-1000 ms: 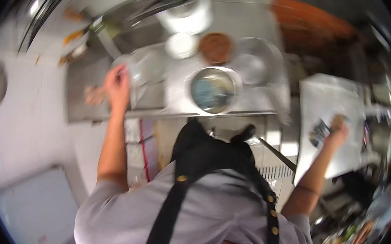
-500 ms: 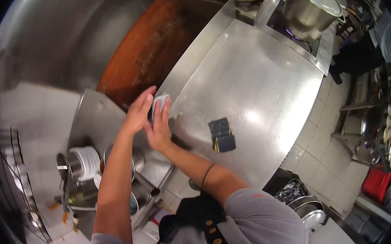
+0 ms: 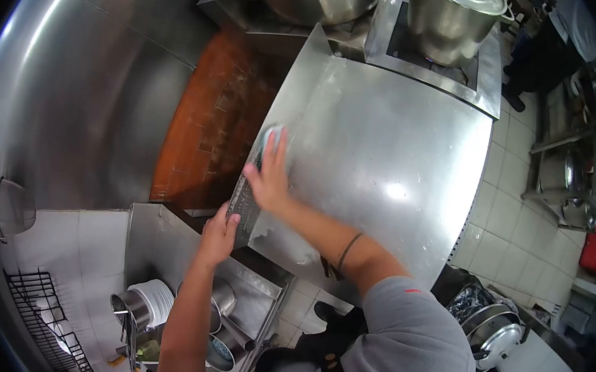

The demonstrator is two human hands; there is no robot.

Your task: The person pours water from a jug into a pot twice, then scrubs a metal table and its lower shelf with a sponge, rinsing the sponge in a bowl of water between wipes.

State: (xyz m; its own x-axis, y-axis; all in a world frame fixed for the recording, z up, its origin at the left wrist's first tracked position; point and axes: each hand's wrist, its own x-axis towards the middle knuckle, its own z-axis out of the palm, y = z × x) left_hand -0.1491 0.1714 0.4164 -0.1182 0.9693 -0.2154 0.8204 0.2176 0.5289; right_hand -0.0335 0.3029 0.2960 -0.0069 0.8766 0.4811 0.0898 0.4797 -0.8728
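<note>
My right hand (image 3: 270, 180) presses a pale blue cloth or pad (image 3: 271, 135) against the raised ledge (image 3: 241, 208) on the left side of the steel worktop (image 3: 387, 144). Its fingers stretch over the pad, which they partly hide. Lower down, my left hand (image 3: 218, 237) grips the near end of that ledge, thumb on top and the other fingers mostly hidden. Wet, greyish marks show on the ledge between my hands. Beneath my right forearm, a small dark piece (image 3: 326, 266) is mostly covered.
Pots (image 3: 450, 29) stand on burners beyond the worktop. Left of the ledge is an orange-brown tiled recess (image 3: 204, 121). Stacked plates (image 3: 153, 301) and pans are at the lower left. Lidded pans (image 3: 497, 338) lie lower right. Another person (image 3: 543, 59) stands at the upper right.
My hands, close together before, have parted: the right is higher with the pad, the left is lower at the ledge. The view has shifted, and my right arm now covers most of the dark pads.
</note>
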